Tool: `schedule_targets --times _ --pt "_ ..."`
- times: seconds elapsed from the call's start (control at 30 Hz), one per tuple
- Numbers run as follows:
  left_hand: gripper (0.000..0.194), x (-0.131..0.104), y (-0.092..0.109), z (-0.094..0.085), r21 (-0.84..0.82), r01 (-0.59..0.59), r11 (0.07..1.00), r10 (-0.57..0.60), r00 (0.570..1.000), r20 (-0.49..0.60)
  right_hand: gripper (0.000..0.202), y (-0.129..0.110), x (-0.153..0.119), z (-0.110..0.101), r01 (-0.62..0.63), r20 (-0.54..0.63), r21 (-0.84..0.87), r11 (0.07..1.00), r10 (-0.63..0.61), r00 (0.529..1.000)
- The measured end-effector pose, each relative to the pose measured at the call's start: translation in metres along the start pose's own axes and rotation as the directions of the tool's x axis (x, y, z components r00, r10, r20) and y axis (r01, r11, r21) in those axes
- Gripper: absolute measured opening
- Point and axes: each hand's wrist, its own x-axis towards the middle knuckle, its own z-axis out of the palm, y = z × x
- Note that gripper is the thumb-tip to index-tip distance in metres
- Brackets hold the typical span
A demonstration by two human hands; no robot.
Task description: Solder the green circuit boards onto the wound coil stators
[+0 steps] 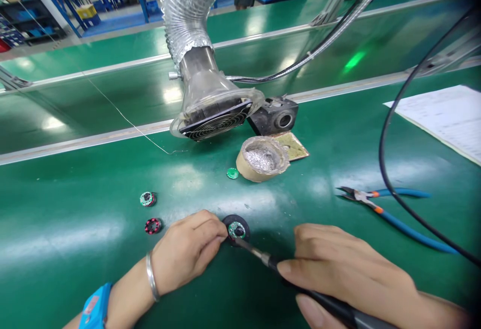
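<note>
My right hand (341, 269) grips the dark handle of a soldering iron (263, 256), whose metal tip points left and meets the near edge of a small round circuit board (236, 230). That board sits on a black disc (245, 220) on the green bench. My left hand (195, 244) has its thumb and fingers pinched together at the disc's left edge; the fingertips hide whatever is between them. Left of this hand are a wound coil core (153, 226) with red and black segments and another round part topped by a green circuit board (147, 199).
A fume duct with fan (216, 118) hangs above the bench. Beneath it are a tan ring cup (246, 166) with silvery contents, a green disc (232, 173) and a black block (280, 116). Blue-handled cutters (398, 216), a black cable (381, 138) and paper (447, 118) are right.
</note>
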Motion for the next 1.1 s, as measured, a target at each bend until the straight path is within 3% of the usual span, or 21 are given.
schedule_targets --times 0.33,0.53,0.7,0.9,1.1 --pt "0.014 0.001 0.0 -0.001 0.014 0.001 1.0 -0.001 1.0 0.001 0.037 0.01 0.002 -0.014 0.07 0.011 0.02 0.997 -0.07 0.997" --pt "0.015 0.0 0.0 -0.002 0.018 -0.005 1.0 0.005 1.0 0.005 0.033 0.019 0.011 -0.004 0.189 -0.165 0.131 0.973 -0.166 0.972" --pt "0.015 0.001 0.002 -0.003 0.034 -0.006 0.999 0.005 1.0 0.014 0.036 0.027 0.017 0.009 0.184 -0.221 0.098 0.978 -0.159 0.962" --pt "0.014 0.001 0.002 -0.003 0.067 -0.001 0.998 0.0 1.0 0.005 0.022 0.04 0.023 0.036 0.145 -0.101 0.088 0.985 -0.136 0.985" --pt "0.016 0.001 0.005 -0.001 0.102 -0.03 0.994 0.03 1.0 0.0 0.025 0.046 0.021 0.043 0.129 -0.029 0.115 0.985 -0.126 0.992"
